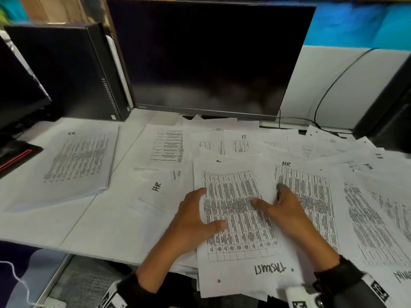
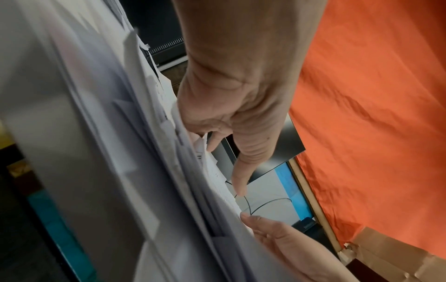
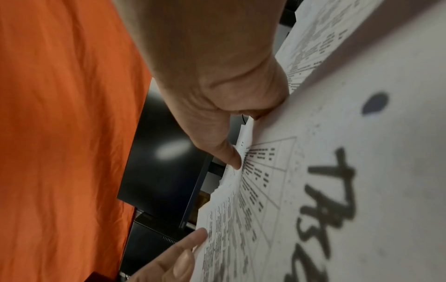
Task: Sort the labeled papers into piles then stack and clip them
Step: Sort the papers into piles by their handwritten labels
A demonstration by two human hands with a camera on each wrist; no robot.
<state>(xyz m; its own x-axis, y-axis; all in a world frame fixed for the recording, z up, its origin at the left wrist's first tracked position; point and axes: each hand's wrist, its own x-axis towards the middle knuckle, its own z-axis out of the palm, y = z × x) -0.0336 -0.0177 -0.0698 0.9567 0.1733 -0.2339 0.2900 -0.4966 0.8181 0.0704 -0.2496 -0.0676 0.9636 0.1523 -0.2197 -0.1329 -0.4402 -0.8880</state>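
A printed table sheet (image 1: 235, 218) with "TASKLIST" handwritten at its near end lies on top of the scattered papers at the desk's front. My left hand (image 1: 212, 207) holds its left edge, thumb on top. My right hand (image 1: 266, 195) pinches its right edge, thumb on the print and fingers below, over a sheet marked HR (image 1: 307, 192). In the right wrist view the right hand (image 3: 248, 141) has its thumb pressed on the sheet (image 3: 313, 190). In the left wrist view the left hand (image 2: 226, 166) reaches into the paper edges. A neat HR pile (image 1: 77, 158) sits at the far left. An IT sheet (image 1: 242, 143) lies behind.
A dark monitor (image 1: 209, 58) stands behind the papers, with a black computer tower (image 1: 66, 70) to its left. A black cable (image 1: 329, 90) loops at the back right beside another dark box (image 1: 391, 116). Bare white desk (image 1: 100, 230) shows at the front left.
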